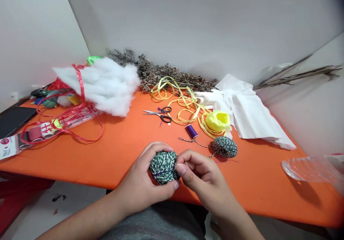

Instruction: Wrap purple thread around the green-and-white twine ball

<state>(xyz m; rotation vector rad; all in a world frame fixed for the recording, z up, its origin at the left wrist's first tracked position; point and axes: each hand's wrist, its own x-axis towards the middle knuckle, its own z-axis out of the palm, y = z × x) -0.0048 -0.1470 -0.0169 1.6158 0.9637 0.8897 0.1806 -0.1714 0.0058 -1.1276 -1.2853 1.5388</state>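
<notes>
A green and white speckled yarn ball point(163, 167) is held over the front edge of the orange table. Fingers and thumb of my left hand point(146, 177) wrap around its left side. My right hand point(200, 173) pinches at the ball's right side, thumb and index finger pressed together; whatever they hold is too small to make out. A dark purple strand crosses the ball's surface. To the right lies a second speckled ball point(225, 147) with a loose twisted cord at its left. A purple thread spool point(191, 131) and open black-handled scissors point(161, 114) lie beyond my hands.
White stuffing point(104, 85) and red ribbon point(80, 82) cover the back left, near packaged spools point(36, 134). Behind are dried stems point(161, 73), yellow ribbon point(188, 116) and white cloth point(252, 116). A clear plastic container point(309, 169) stands at the right.
</notes>
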